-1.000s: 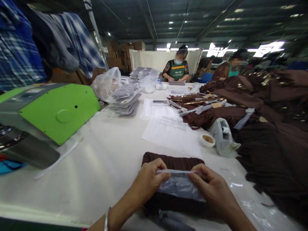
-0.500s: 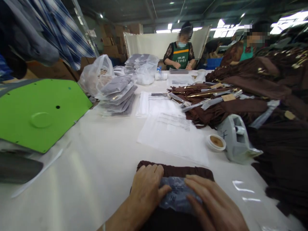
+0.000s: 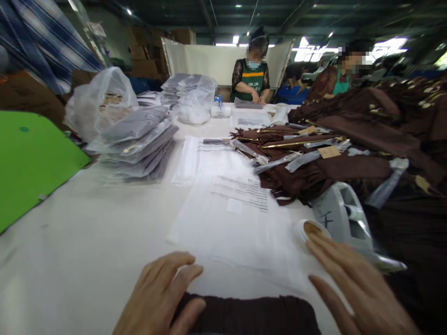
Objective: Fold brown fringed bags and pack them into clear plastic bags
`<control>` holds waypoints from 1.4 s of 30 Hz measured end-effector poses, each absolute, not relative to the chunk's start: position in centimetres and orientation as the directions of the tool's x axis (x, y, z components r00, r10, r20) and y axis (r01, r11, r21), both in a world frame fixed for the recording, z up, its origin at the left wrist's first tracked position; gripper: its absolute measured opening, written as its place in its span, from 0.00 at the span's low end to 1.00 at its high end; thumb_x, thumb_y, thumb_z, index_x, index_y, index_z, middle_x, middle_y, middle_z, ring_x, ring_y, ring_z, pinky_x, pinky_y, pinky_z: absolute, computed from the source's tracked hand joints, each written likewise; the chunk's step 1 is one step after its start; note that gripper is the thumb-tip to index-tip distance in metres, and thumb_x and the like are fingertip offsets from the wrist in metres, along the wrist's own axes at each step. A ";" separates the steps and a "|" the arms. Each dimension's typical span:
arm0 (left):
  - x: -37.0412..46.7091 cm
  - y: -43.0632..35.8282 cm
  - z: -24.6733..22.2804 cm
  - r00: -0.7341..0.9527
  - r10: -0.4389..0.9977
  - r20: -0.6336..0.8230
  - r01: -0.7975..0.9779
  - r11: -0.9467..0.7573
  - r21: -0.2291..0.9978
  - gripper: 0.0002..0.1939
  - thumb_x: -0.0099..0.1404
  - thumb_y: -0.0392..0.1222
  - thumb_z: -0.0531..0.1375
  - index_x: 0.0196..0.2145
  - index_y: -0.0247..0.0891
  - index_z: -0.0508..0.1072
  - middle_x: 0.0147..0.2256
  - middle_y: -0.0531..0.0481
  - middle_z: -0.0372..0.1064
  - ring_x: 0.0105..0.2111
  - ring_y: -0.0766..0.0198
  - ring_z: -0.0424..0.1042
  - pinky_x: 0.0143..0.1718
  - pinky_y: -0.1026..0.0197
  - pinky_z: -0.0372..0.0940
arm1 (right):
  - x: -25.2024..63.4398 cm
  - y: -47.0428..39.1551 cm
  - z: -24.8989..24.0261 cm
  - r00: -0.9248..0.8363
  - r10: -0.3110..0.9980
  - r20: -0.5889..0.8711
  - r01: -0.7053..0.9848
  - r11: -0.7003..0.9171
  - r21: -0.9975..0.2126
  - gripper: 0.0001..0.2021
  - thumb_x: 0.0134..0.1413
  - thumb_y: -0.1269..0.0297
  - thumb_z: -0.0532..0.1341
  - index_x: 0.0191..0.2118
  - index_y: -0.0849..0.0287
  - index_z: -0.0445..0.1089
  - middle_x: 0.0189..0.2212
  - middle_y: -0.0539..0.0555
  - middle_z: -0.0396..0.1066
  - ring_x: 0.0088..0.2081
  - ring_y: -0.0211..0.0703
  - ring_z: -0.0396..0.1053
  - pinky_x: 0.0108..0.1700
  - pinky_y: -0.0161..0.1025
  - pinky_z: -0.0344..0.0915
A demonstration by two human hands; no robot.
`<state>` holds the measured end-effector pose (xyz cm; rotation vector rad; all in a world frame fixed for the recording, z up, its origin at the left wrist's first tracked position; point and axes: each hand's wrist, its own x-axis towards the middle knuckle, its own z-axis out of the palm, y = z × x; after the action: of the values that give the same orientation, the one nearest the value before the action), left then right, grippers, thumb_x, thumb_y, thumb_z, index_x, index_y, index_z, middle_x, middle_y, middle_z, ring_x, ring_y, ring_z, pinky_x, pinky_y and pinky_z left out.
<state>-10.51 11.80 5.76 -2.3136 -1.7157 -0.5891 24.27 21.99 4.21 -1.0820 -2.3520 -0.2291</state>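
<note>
A folded dark brown garment [image 3: 251, 316] lies on the white counter [image 3: 87, 242] at the very bottom edge of the view, its gathered edge running left to right between the two hands.

The left hand [image 3: 159, 298] lies flat and released, palm down, fingers [image 3: 174, 270] spread. Its thumb rests on the garment's left end while the fingertips reach past it onto the bare counter. Nothing is pinched in this grip.

The right hand [image 3: 352, 284] is released too, fingers straight and held together, pointing up and to the left. It is off the garment's right end, apart from the cloth, with its fingertips just at a small round white tub [image 3: 309, 229] with brown contents. Just beyond the tub stands a grey tape dispenser [image 3: 340, 218].

Ahead of the garment lies a stack of clear printed poly bags [image 3: 230, 209]. Further left sits a pile of bagged grey garments [image 3: 139, 139], and the green panel of a machine [image 3: 31, 163] fills the left edge. A heap of brown garments [image 3: 349, 139] with tags covers the right side of the counter. At the far end a person in a green apron [image 3: 251, 81] works; another person [image 3: 337, 77] is at the right.
</note>
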 end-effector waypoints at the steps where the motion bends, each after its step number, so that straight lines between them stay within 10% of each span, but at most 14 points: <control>1: -10.7 12.8 5.9 0.229 0.881 0.415 0.955 -0.286 0.082 0.14 0.67 0.45 0.56 0.50 0.45 0.68 0.49 0.48 0.70 0.49 0.55 0.69 0.48 0.55 0.64 | 25.5 23.8 4.3 -0.540 0.652 0.532 0.787 0.616 0.044 0.24 0.60 0.56 0.54 0.60 0.56 0.62 0.59 0.60 0.64 0.61 0.63 0.59 0.63 0.65 0.52; 10: -11.2 18.8 3.4 0.318 0.948 0.009 0.937 -0.315 0.152 0.31 0.56 0.37 0.68 0.56 0.43 0.65 0.61 0.45 0.61 0.61 0.50 0.58 0.61 0.45 0.55 | 27.5 29.4 2.2 -0.656 0.611 0.444 0.751 0.586 0.303 0.18 0.63 0.61 0.47 0.43 0.60 0.73 0.52 0.67 0.70 0.59 0.68 0.61 0.59 0.69 0.52; 15: -11.3 19.6 1.9 0.340 0.941 -0.007 0.929 -0.334 0.157 0.36 0.58 0.44 0.68 0.61 0.42 0.59 0.63 0.43 0.55 0.62 0.51 0.56 0.61 0.48 0.54 | 21.1 26.9 5.5 -0.666 0.529 0.526 0.661 0.745 0.087 0.10 0.63 0.62 0.53 0.41 0.55 0.70 0.48 0.59 0.72 0.50 0.56 0.68 0.54 0.55 0.60; 19: -11.3 20.6 1.6 0.301 0.953 0.036 0.945 -0.303 0.121 0.33 0.62 0.47 0.65 0.60 0.39 0.59 0.62 0.40 0.57 0.61 0.51 0.57 0.59 0.48 0.56 | 14.7 24.8 4.2 -0.781 0.531 0.328 0.513 0.846 -0.147 0.03 0.57 0.69 0.60 0.33 0.54 0.67 0.31 0.49 0.71 0.34 0.44 0.69 0.38 0.41 0.63; 27: -11.3 20.6 3.1 0.276 0.959 0.056 0.942 -0.282 0.180 0.22 0.63 0.40 0.64 0.53 0.38 0.65 0.57 0.42 0.64 0.58 0.51 0.62 0.57 0.49 0.59 | 12.7 24.4 2.3 -0.869 0.419 0.262 0.449 0.891 0.067 0.13 0.42 0.81 0.58 0.35 0.57 0.67 0.33 0.54 0.72 0.33 0.47 0.67 0.35 0.40 0.62; 35: -8.9 20.0 5.4 0.403 0.911 0.087 0.822 -0.403 0.403 0.17 0.63 0.47 0.65 0.46 0.41 0.68 0.44 0.51 0.70 0.46 0.58 0.68 0.49 0.56 0.61 | 12.5 26.9 4.0 -0.745 0.667 0.000 0.608 0.680 -0.410 0.05 0.55 0.73 0.62 0.32 0.56 0.66 0.30 0.48 0.68 0.33 0.40 0.68 0.35 0.36 0.62; 42: -8.1 21.6 3.9 0.367 0.929 0.049 0.886 -0.365 0.286 0.05 0.68 0.40 0.59 0.34 0.39 0.68 0.34 0.52 0.68 0.36 0.60 0.67 0.40 0.57 0.61 | 12.2 27.9 6.0 -0.759 0.634 -0.144 0.626 0.652 -0.427 0.05 0.61 0.69 0.57 0.33 0.57 0.66 0.32 0.50 0.68 0.35 0.41 0.67 0.38 0.39 0.60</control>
<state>-8.08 21.64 3.94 -2.7661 -1.8662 -0.3412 12.21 27.92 5.99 -1.0830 -2.8394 0.7233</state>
